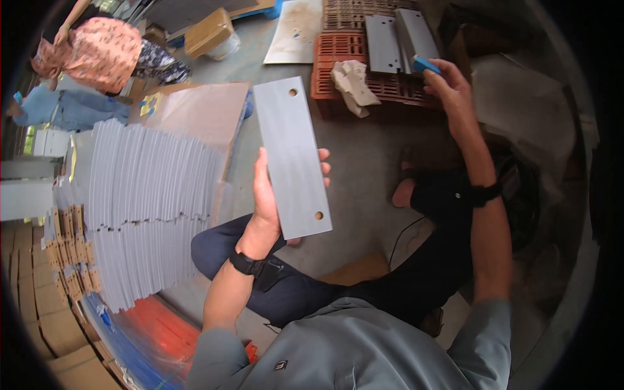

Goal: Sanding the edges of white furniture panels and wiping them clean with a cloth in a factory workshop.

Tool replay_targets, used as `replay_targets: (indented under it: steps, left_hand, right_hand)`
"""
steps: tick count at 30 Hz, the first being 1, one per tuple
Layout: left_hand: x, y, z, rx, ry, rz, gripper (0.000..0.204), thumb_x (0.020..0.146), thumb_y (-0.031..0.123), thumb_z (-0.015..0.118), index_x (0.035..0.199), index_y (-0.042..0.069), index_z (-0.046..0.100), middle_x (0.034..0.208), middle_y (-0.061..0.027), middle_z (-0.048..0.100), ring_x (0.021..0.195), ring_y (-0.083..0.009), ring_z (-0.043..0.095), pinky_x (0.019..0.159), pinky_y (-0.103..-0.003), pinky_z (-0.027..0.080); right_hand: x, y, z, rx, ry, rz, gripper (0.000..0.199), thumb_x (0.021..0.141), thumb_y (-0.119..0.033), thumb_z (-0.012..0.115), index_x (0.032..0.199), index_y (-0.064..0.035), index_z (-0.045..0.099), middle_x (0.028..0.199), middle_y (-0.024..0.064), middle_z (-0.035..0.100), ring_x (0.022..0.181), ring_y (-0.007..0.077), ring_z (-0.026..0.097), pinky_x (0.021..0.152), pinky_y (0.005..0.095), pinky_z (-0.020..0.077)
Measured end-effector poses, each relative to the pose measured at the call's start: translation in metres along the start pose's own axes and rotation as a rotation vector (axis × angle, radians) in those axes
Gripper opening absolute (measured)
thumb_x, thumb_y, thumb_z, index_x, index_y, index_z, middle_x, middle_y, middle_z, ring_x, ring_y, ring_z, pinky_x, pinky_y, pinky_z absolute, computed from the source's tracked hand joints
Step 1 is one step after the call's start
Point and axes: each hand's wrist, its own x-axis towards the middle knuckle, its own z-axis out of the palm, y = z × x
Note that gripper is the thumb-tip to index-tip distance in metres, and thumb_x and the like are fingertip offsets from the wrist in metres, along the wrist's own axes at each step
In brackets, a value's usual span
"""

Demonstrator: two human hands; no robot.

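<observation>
My left hand (263, 198) is wrapped round a long grey board (294, 156), which is tilted slightly, with a round hole near each end. The thumb lies along its left edge and the fingertips curl over the right edge. Out to the far right, my right hand (452, 94) pinches a small blue object (426, 65) whose kind I cannot make out. It is close to two stacks of similar grey boards, a left stack (382, 44) and a right stack (417, 34), lying on reddish plastic crates (335, 55). A crumpled beige paper or cloth (354, 88) drapes over the crate's front edge.
Rows of grey boards (153, 172) stand packed together on my left, beside cardboard (195, 110) and orange plastic wrapping (159, 328). A brown carton (209, 34) is farther back. Another person (104, 55) in a pink patterned top is at the upper left.
</observation>
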Motion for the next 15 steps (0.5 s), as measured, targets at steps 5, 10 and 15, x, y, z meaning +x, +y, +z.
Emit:
replay_targets:
  steps: [5,10,15]
  left_hand:
    - [0.007,-0.003,0.001,0.078,0.056,0.026,0.074,0.104,0.062,0.027,0.143,0.004,0.051,0.128,-0.0197,0.064,0.104,-0.0279,0.067,0.089,-0.044,0.058]
    - [0.007,-0.001,-0.001,0.052,0.136,-0.005,0.079,0.102,0.066,0.027,0.142,0.002,0.051,0.128,-0.02,0.064,0.105,-0.0287,0.067,0.091,-0.044,0.058]
    - [0.016,-0.004,-0.019,0.679,0.284,0.248,0.072,0.105,0.056,0.042,0.149,-0.001,0.043,0.132,-0.0176,0.06,0.113,-0.0254,0.06,0.099,-0.04,0.049]
  right_hand:
    - [0.018,0.117,-0.062,-0.256,0.188,0.297,0.03,0.094,-0.021,0.075,0.122,-0.0089,0.07,0.104,-0.0018,0.069,0.093,0.0069,0.061,0.083,0.0242,0.0483]
    - [0.025,0.197,-0.063,-0.347,0.199,0.245,0.034,0.088,-0.022,0.078,0.116,-0.0042,0.071,0.102,0.006,0.073,0.095,0.0152,0.067,0.085,0.0319,0.0518]
    - [0.045,0.223,-0.057,-0.638,0.189,0.137,0.034,0.089,-0.021,0.076,0.119,-0.0043,0.071,0.108,0.0129,0.075,0.104,0.0242,0.071,0.089,0.0386,0.0535]
